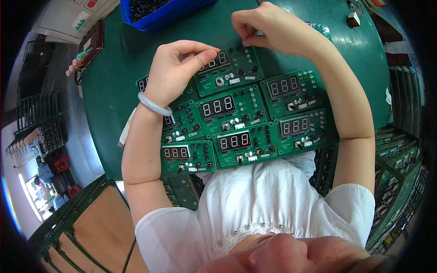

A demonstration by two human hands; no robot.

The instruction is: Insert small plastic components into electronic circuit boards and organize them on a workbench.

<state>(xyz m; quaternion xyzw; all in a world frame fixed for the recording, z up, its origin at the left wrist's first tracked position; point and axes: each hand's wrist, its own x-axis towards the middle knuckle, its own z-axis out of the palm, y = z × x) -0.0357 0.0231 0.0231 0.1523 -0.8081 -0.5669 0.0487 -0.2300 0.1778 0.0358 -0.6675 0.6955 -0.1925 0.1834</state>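
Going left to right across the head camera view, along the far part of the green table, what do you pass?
Dark tray with pens → blue bin of small black parts → left hand on a green circuit board → right hand → small red and black part.

Your circuit boards (234,109) are green with dark displays showing pale digits. Your bracelet (154,105) is pale; the bin (159,18) is blue.
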